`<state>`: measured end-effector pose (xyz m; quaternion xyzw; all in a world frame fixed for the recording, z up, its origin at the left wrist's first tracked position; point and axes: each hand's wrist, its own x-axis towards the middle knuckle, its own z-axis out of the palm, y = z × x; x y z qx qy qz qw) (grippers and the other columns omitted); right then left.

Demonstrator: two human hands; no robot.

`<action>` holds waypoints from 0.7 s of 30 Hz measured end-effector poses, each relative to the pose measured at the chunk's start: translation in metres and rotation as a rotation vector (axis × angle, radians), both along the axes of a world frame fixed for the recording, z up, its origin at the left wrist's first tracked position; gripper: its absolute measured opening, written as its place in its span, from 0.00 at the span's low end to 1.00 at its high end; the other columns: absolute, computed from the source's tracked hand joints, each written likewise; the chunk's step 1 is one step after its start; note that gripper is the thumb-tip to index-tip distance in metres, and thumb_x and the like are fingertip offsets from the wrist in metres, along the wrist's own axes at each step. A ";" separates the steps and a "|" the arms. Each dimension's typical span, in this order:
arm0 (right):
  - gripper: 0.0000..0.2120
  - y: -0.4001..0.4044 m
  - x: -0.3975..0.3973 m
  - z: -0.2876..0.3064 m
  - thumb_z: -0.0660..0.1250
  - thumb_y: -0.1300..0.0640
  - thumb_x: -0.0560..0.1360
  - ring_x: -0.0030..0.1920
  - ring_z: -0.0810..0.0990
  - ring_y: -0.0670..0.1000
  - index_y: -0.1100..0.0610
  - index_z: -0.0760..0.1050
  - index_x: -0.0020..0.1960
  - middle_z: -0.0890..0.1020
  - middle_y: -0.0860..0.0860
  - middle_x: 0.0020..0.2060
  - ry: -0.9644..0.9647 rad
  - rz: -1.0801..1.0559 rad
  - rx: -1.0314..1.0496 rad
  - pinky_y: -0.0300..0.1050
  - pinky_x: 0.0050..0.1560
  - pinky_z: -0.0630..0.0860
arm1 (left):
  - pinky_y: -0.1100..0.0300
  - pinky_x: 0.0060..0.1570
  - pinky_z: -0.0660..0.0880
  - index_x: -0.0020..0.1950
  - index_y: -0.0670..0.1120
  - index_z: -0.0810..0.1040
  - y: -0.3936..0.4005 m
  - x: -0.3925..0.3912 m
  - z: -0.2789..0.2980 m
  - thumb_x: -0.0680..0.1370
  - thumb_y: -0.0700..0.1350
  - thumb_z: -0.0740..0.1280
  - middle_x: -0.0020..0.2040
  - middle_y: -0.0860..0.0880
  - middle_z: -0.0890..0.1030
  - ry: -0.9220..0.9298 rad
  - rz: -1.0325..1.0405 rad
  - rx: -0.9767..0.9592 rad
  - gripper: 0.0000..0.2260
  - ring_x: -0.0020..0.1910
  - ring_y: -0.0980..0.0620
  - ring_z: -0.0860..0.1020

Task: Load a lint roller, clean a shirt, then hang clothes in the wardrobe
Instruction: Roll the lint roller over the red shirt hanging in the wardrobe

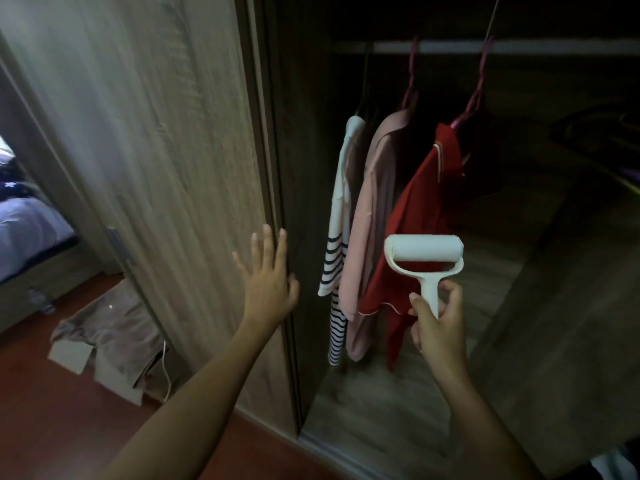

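The left hand (268, 285) is raised with its fingers straight and spread, the fingertips lying against the edge of the wardrobe door (166, 168); whether they press it cannot be told. The right hand (437, 325) holds a white lint roller (424, 259) by its handle, thumb and fingers curled round the stem, the roll standing just above the knuckles. Behind the roll, past the right fingers, three garments hang from a rail (450, 47) inside the open wardrobe: a red shirt (415, 209) nearest the roller, a pink shirt (372, 202) beside it, and a white top with dark stripes (337, 244) closest to the left fingers. Below and left of the left hand, a brown cloth (110, 337) lies on the reddish floor (52, 427), near a bed (27, 233).
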<state>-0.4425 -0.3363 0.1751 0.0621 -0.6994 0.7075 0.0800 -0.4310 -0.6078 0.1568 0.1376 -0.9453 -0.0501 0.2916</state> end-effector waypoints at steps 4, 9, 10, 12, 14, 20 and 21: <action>0.10 0.020 -0.007 -0.002 0.66 0.55 0.78 0.24 0.75 0.49 0.39 0.72 0.46 0.80 0.55 0.35 0.007 -0.118 0.017 0.39 0.21 0.69 | 0.38 0.70 0.60 0.72 0.45 0.67 0.055 -0.018 0.006 0.76 0.50 0.62 0.74 0.41 0.65 0.179 -0.316 -0.060 0.26 0.73 0.42 0.64; 0.05 0.043 -0.034 0.011 0.64 0.52 0.79 0.31 0.79 0.51 0.43 0.77 0.47 0.81 0.55 0.34 0.068 -0.126 0.016 0.46 0.31 0.76 | 0.52 0.51 0.68 0.63 0.48 0.76 0.112 -0.045 0.029 0.76 0.58 0.63 0.60 0.49 0.77 0.271 -0.265 -0.018 0.20 0.57 0.50 0.74; 0.06 0.047 -0.038 0.012 0.63 0.51 0.79 0.30 0.77 0.50 0.43 0.77 0.46 0.80 0.54 0.33 0.077 -0.116 0.022 0.45 0.30 0.74 | 0.52 0.50 0.68 0.62 0.49 0.76 0.119 -0.049 0.029 0.75 0.61 0.63 0.58 0.49 0.77 0.240 -0.234 -0.001 0.22 0.56 0.50 0.74; 0.08 0.054 -0.043 0.012 0.62 0.50 0.80 0.26 0.72 0.49 0.43 0.77 0.44 0.79 0.52 0.30 0.081 -0.094 0.039 0.42 0.26 0.69 | 0.51 0.47 0.69 0.58 0.49 0.78 0.127 -0.057 0.024 0.75 0.61 0.64 0.55 0.49 0.76 0.188 -0.178 0.027 0.20 0.53 0.48 0.74; 0.09 0.061 -0.050 0.015 0.61 0.50 0.80 0.23 0.69 0.47 0.42 0.77 0.44 0.77 0.51 0.29 0.063 -0.081 0.035 0.39 0.23 0.64 | 0.50 0.46 0.69 0.50 0.48 0.80 0.131 -0.061 0.019 0.75 0.55 0.66 0.52 0.49 0.76 0.186 -0.142 0.066 0.12 0.50 0.46 0.75; 0.07 0.071 -0.077 0.025 0.62 0.49 0.80 0.23 0.70 0.46 0.43 0.76 0.44 0.77 0.50 0.29 0.081 -0.052 0.076 0.40 0.25 0.66 | 0.51 0.48 0.72 0.52 0.48 0.73 0.118 -0.036 0.025 0.81 0.46 0.57 0.45 0.48 0.79 0.319 -0.131 0.376 0.06 0.45 0.47 0.78; 0.07 0.068 -0.081 0.027 0.62 0.48 0.79 0.24 0.70 0.47 0.44 0.76 0.45 0.77 0.49 0.29 0.085 -0.039 0.075 0.41 0.26 0.66 | 0.52 0.46 0.73 0.54 0.49 0.72 0.115 -0.029 0.030 0.82 0.47 0.56 0.44 0.49 0.80 0.340 -0.115 0.431 0.07 0.44 0.48 0.79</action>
